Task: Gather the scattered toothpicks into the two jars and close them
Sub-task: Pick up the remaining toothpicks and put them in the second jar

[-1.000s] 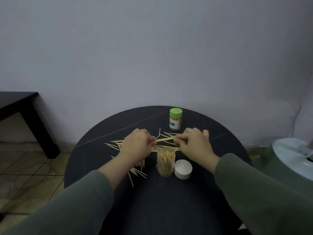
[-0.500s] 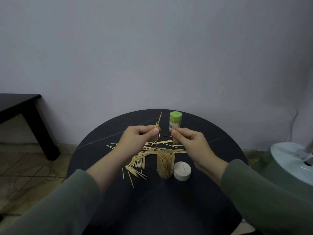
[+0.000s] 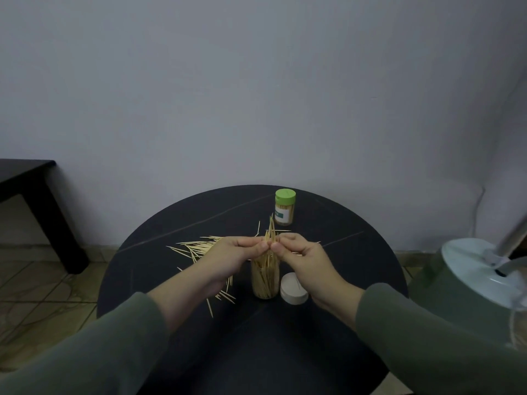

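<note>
An open clear jar full of toothpicks stands at the middle of the round black table. Its white lid lies just to its right. My left hand and my right hand meet above the jar's mouth, both pinching an upright bundle of toothpicks whose lower ends reach into the jar. Loose toothpicks lie scattered on the table to the left, partly hidden by my left hand. A second jar with a green lid stands closed farther back.
A green and white appliance sits close to the table's right edge. A dark low table stands on the tiled floor at the far left. A plain wall rises right behind the round table.
Both hands lifted toothpicks off the table, brought them together into one upright bundle and lowered it over the open jar.
</note>
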Demonstrator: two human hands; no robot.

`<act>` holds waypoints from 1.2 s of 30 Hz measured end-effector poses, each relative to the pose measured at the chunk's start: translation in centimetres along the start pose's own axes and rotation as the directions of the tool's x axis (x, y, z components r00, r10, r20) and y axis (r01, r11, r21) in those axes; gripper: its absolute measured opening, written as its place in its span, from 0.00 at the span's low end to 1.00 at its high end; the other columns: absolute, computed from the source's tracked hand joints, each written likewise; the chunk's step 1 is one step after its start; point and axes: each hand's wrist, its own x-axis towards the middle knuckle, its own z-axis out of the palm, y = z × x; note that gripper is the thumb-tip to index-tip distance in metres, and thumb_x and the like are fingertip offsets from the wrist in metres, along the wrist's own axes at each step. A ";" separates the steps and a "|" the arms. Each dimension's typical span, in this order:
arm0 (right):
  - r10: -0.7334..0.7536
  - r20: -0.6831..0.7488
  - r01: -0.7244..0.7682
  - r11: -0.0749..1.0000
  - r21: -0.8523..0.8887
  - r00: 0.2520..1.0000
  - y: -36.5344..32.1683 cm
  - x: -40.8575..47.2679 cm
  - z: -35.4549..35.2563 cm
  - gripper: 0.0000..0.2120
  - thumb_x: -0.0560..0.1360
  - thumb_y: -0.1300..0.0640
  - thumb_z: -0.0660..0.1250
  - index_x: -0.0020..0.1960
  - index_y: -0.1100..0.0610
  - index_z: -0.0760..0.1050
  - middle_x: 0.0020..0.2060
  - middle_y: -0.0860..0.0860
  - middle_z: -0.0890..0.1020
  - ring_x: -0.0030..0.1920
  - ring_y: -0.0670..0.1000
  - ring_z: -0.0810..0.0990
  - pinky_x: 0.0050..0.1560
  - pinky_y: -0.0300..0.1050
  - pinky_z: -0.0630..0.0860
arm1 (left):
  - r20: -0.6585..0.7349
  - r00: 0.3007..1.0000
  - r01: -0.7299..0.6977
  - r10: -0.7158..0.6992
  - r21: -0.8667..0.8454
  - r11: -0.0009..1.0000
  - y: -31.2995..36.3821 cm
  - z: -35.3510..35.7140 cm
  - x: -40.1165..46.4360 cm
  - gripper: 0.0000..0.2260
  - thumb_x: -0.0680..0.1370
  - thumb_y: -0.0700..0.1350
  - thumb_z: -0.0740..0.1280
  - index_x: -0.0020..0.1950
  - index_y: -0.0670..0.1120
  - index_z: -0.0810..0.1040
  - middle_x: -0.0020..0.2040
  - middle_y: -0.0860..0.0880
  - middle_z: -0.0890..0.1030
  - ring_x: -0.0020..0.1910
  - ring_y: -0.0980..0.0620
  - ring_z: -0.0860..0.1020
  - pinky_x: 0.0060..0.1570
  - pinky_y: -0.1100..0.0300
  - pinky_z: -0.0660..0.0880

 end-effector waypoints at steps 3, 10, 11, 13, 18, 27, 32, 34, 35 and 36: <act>0.025 -0.012 -0.025 1.000 -0.015 1.000 0.2 0.1 0.0 0.10 0.76 0.61 0.67 0.57 0.59 0.81 0.55 0.54 0.79 0.59 0.49 0.78 0.59 0.39 0.76 | 0.023 1.000 -0.010 0.009 0.022 1.000 0.1 -0.4 0.0 0.11 0.77 0.46 0.68 0.58 0.49 0.83 0.51 0.55 0.85 0.46 0.65 0.77 0.62 0.50 0.66; 0.035 0.023 -0.035 0.999 0.000 0.999 0.0 -0.1 0.2 0.11 0.76 0.63 0.67 0.57 0.62 0.80 0.53 0.54 0.80 0.51 0.42 0.80 0.49 0.31 0.76 | 0.101 0.995 -0.018 0.007 0.102 0.995 -0.3 -1.1 0.1 0.10 0.77 0.45 0.68 0.57 0.49 0.83 0.48 0.57 0.85 0.47 0.67 0.78 0.48 0.67 0.66; 0.034 0.024 -0.034 0.999 0.000 0.999 0.0 -0.1 0.2 0.11 0.76 0.64 0.67 0.57 0.62 0.80 0.53 0.54 0.80 0.50 0.41 0.80 0.48 0.30 0.75 | 0.116 0.993 -0.009 -0.005 0.114 0.993 -0.3 -1.2 0.0 0.10 0.77 0.45 0.69 0.57 0.49 0.83 0.50 0.56 0.85 0.48 0.67 0.79 0.49 0.67 0.67; 0.045 0.016 -0.045 0.999 -0.015 0.999 0.1 -0.1 0.2 0.11 0.76 0.63 0.68 0.58 0.62 0.80 0.54 0.54 0.80 0.52 0.42 0.79 0.48 0.29 0.75 | 0.132 0.991 -0.004 -0.016 0.148 0.989 -0.2 -1.5 0.0 0.10 0.76 0.44 0.69 0.57 0.49 0.83 0.51 0.54 0.85 0.47 0.65 0.78 0.49 0.65 0.66; 0.068 0.012 -0.066 0.992 -0.111 0.998 0.4 0.1 -0.1 0.10 0.73 0.59 0.72 0.54 0.53 0.83 0.53 0.52 0.80 0.56 0.46 0.79 0.56 0.37 0.75 | 0.136 0.990 -0.061 0.027 0.251 0.966 -0.1 -2.9 0.1 0.09 0.74 0.41 0.72 0.54 0.46 0.84 0.51 0.51 0.84 0.47 0.61 0.79 0.51 0.60 0.69; -0.072 0.071 0.090 0.947 -0.309 0.995 -0.1 0.2 -1.2 0.12 0.69 0.48 0.74 0.52 0.40 0.79 0.52 0.49 0.80 0.50 0.42 0.78 0.49 0.34 0.73 | 0.141 0.943 -0.331 0.301 0.489 0.807 0.1 -3.1 0.4 0.15 0.71 0.55 0.73 0.57 0.62 0.80 0.45 0.59 0.80 0.40 0.56 0.73 0.43 0.60 0.73; -0.039 0.171 0.118 0.869 -0.481 0.985 0.1 0.6 -1.8 0.33 0.63 0.42 0.76 0.66 0.40 0.72 0.50 0.45 0.75 0.44 0.41 0.72 0.46 0.35 0.70 | 0.116 0.919 -0.379 0.378 0.532 0.757 0.0 -2.6 0.6 0.17 0.72 0.54 0.72 0.59 0.63 0.77 0.42 0.59 0.80 0.35 0.60 0.69 0.39 0.64 0.70; 0.031 0.227 0.106 0.818 -0.565 0.973 0.4 0.9 -2.1 0.43 0.60 0.37 0.76 0.72 0.38 0.65 0.53 0.42 0.73 0.49 0.42 0.72 0.48 0.38 0.70 | 0.151 0.918 -0.385 0.366 0.558 0.735 0.2 -2.9 0.6 0.19 0.68 0.60 0.72 0.59 0.64 0.77 0.45 0.60 0.80 0.39 0.60 0.73 0.41 0.64 0.71; 0.067 0.240 0.094 0.794 -0.601 0.968 0.5 0.9 -2.2 0.46 0.58 0.33 0.76 0.72 0.37 0.62 0.57 0.41 0.73 0.51 0.43 0.71 0.51 0.42 0.72 | 0.180 0.917 -0.391 0.356 0.582 0.713 0.3 -3.1 0.5 0.21 0.66 0.62 0.71 0.58 0.64 0.78 0.47 0.60 0.79 0.44 0.61 0.74 0.44 0.66 0.72; 0.100 0.241 0.077 0.773 -0.630 0.965 0.7 1.0 -2.2 0.49 0.55 0.31 0.75 0.73 0.36 0.61 0.60 0.42 0.73 0.54 0.44 0.71 0.56 0.47 0.73 | 0.201 0.915 -0.398 0.351 0.606 0.689 0.4 -3.3 0.5 0.22 0.64 0.64 0.71 0.57 0.64 0.78 0.50 0.61 0.78 0.49 0.62 0.75 0.48 0.67 0.72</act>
